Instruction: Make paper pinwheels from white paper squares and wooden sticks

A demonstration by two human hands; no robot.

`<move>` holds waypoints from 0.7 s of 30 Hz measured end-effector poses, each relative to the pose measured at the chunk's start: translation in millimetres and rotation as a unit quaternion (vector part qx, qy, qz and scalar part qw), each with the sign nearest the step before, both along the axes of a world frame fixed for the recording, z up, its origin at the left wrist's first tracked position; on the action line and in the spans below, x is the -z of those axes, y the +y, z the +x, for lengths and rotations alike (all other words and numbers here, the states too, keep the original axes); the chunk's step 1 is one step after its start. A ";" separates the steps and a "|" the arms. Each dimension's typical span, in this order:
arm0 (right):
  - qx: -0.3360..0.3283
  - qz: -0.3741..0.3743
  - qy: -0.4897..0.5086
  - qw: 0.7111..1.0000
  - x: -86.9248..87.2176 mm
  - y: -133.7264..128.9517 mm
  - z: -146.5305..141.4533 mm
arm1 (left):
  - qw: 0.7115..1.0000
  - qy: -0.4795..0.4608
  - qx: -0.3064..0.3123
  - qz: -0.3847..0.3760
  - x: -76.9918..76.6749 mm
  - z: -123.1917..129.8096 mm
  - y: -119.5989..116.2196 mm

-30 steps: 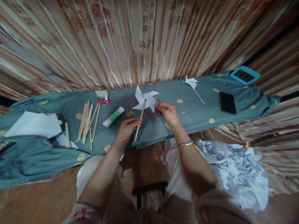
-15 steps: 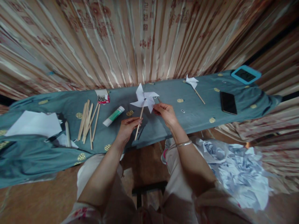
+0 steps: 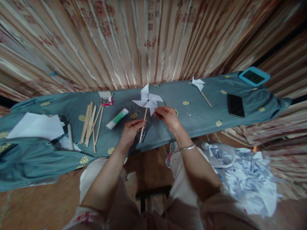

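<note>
A white paper pinwheel with a round pin head at its centre stands above the cloth-covered table on a thin wooden stick. My left hand pinches that stick about midway down. At the lower right of the pinwheel, my right hand has its thumb and fingers closed on the tip of a paper blade. Left of my hands lie a glue stick with a green label and a small red box of pins with its lid up. Several loose wooden sticks lie farther left.
White paper sheets and a pale rod lie at the left. Another pinwheel, a dark phone and a blue-framed digital clock are at the right. Crumpled paper in a bag is on the floor. A curtain hangs behind.
The pinwheel's blades have turned slightly clockwise. My right hand has shifted a little left and down with the blade tip, while my left hand keeps its grip on the stick.
</note>
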State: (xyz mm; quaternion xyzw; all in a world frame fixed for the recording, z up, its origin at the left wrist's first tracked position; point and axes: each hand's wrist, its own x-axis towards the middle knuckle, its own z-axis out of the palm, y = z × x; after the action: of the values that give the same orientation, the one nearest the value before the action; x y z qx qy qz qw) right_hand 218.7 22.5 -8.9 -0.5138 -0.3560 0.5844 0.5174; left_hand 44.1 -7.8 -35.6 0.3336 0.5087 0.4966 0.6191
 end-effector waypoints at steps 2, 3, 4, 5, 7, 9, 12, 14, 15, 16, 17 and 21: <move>-0.002 -0.001 0.007 1.000 -0.6 -0.6 -1.6 | 1.000 -0.003 -0.003 0.000 -0.2 0.6 0.2; -0.003 -0.001 0.012 1.000 -0.7 -0.7 -2.2 | 1.000 -0.002 -0.003 0.000 -0.4 0.7 0.2; -0.003 -0.002 0.018 1.000 -0.6 -0.8 -2.9 | 1.000 -0.001 -0.003 0.000 -0.6 0.9 0.3; -0.004 -0.003 0.022 1.000 -0.5 -0.9 -3.4 | 1.000 0.000 -0.003 0.000 -0.9 0.9 0.2; -0.006 -0.004 0.024 1.000 -0.1 -0.9 -4.5 | 1.000 0.003 0.000 -0.001 -1.4 0.9 0.0; -0.010 -0.003 0.016 1.000 0.1 -1.1 -5.7 | 1.000 0.001 0.001 -0.002 -2.0 0.9 -0.3; -0.013 -0.005 0.004 1.000 -0.5 -1.6 -8.0 | 1.000 -0.003 -0.001 -0.003 -3.2 1.3 -0.8; -0.015 -0.006 0.007 1.000 -1.1 -2.0 -10.1 | 1.000 -0.004 -0.004 -0.005 -4.0 1.7 -0.8; -0.017 -0.006 0.010 1.000 -1.3 -2.1 -11.3 | 1.000 -0.004 -0.005 -0.006 -4.3 1.9 -0.8; -0.020 -0.005 0.011 1.000 -1.4 -2.2 -12.5 | 1.000 -0.004 -0.006 -0.006 -4.5 2.0 -0.7; -0.022 -0.003 0.012 1.000 -1.3 -2.2 -13.8 | 1.000 -0.003 -0.006 -0.006 -4.6 2.1 -0.6; -0.025 -0.002 0.008 1.000 -0.5 -2.2 -18.4 | 1.000 0.006 -0.006 -0.002 -4.2 2.0 -0.2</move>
State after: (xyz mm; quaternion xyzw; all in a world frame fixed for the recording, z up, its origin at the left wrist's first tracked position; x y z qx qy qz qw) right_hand 200.3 20.3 -8.4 -0.5014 -0.3636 0.6014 0.5047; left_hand 46.0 -8.0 -31.4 0.3323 0.5153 0.4970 0.6141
